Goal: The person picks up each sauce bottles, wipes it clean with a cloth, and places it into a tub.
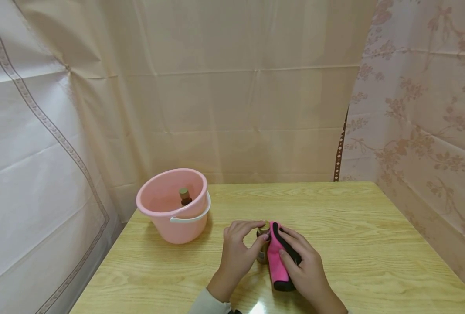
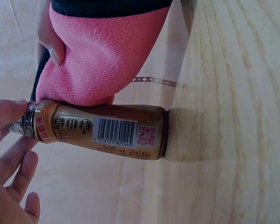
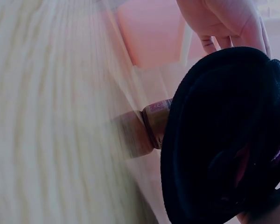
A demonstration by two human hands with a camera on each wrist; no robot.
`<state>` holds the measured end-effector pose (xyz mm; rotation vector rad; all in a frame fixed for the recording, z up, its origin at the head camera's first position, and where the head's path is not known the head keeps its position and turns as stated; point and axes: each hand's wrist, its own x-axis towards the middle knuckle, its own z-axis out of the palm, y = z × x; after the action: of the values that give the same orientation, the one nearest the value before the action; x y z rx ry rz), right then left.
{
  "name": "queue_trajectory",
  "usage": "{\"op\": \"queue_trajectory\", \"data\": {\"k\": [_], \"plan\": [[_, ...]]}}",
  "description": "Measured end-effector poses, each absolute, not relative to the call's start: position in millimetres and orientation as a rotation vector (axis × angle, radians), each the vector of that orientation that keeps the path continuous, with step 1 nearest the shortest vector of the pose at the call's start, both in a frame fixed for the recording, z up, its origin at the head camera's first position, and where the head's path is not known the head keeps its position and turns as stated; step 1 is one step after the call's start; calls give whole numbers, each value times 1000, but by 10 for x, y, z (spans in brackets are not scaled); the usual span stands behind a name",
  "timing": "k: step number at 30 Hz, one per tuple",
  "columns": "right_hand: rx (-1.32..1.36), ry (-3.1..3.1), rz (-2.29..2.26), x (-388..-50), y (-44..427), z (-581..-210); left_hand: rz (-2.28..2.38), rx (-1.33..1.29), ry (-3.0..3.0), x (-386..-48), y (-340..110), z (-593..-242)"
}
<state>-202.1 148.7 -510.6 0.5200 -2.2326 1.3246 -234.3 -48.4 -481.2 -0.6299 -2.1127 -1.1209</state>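
Note:
A brown bottle (image 1: 261, 256) with a gold cap stands upright on the table. My left hand (image 1: 238, 246) pinches it by the neck and cap, the other fingers spread apart in the left wrist view. Its label (image 2: 114, 132) with a barcode shows there. My right hand (image 1: 307, 261) grips a pink fleece piece (image 1: 276, 257) with black edging, thumb on the near face. The fleece is folded over and lies against the bottle's side. In the right wrist view its dark open end (image 3: 219, 135) faces the camera and hides most of the bottle (image 3: 156, 121).
A pink bucket (image 1: 179, 229) with a white handle (image 1: 191, 218) stands at the table's left. Inside it a second gold-capped bottle (image 1: 184, 194) pokes up. The wooden table (image 1: 354, 226) backs onto a beige curtain (image 1: 236, 100), with more cloth hanging at both sides.

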Motion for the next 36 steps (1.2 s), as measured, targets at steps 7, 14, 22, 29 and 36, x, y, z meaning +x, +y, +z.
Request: {"op": "queue_trajectory", "data": {"k": [7,14,22,29,36], "plan": [[463,-2291,1306,-2020,1477,-5093,-1115,-628,-2115,-2346,-493,-4820],[436,-2390,1229,-2021,1484,-5129,-1107,-636,-2104,-2345,-490,-4820],[419,-2435,1213,-2011,1478,-5121,-1146,-640,-2123,-2331,-491,-4804],[360,-2527,1200,-2023,1481,-5127,-1155,-628,-2153,-2324,-492,-4802],[338,-2574,1186,-2043,1485,-5158,-1155,-630,-2148,-2323,-490,-4799]]}}
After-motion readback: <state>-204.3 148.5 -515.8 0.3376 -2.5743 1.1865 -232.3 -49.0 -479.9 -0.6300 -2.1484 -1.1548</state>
